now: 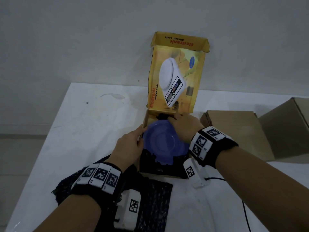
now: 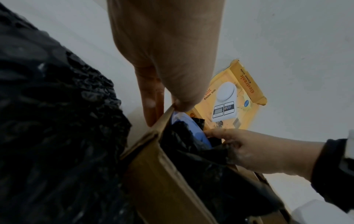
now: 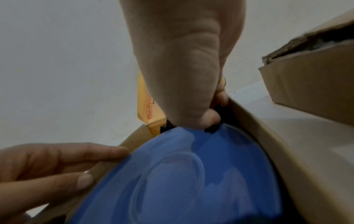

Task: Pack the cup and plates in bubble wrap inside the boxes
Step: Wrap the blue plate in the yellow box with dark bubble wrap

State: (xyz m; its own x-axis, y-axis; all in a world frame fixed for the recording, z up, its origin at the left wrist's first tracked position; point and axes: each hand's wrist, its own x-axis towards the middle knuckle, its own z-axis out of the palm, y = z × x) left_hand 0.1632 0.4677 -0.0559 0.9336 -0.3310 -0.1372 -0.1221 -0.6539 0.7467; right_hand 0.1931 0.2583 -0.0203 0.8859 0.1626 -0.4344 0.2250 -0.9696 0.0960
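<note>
Blue plate [image 1: 163, 141] in yellow box [image 1: 175, 77]; left hand [image 1: 128, 144] grips box wall; right hand [image 1: 183, 125] pinches black wrap [image 1: 160, 116]

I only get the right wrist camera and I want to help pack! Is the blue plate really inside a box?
Observer: Yes. The head view shows the blue plate lying in the yellow box, with black bubble wrap around its edges.
Operator: Is the lid shut?
Observer: No. The lid stands open, and a kitchen scale is pictured on it.
Operator: Is there more wrap?
Observer: Yes. Another black sheet lies on the table in front of the box.
</note>
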